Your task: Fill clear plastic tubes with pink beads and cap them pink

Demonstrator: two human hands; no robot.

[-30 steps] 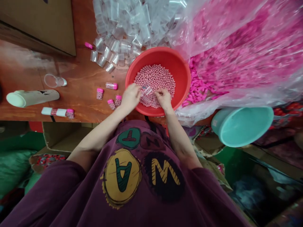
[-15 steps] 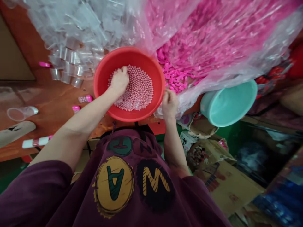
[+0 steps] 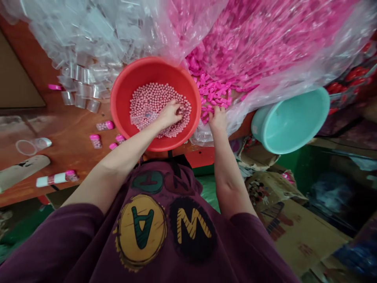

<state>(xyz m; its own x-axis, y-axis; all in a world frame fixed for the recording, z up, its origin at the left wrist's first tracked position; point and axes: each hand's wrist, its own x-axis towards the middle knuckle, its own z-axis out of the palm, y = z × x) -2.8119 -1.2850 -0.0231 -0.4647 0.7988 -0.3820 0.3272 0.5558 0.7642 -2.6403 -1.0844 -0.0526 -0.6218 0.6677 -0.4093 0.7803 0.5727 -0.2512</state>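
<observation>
1. From my remote view, left arm (image 3: 120,159) runs diagonally up from lower left, crossing in front of the torso (image 3: 165,220); elbow slightly bent.
2. Left wrist (image 3: 160,122) roughly in line with the forearm. Left hand (image 3: 169,115) back up, fingers bent, a gap showing between thumb and forefinger.
3. Right arm (image 3: 232,181) steeper, reaching forward, leaning slightly inward.
4. Right wrist (image 3: 218,129) nearly straight. Right hand (image 3: 218,119) back up, fingers forward and slightly bent; I can't make out its grip.
5. Hands apart, touching nowhere.
</observation>
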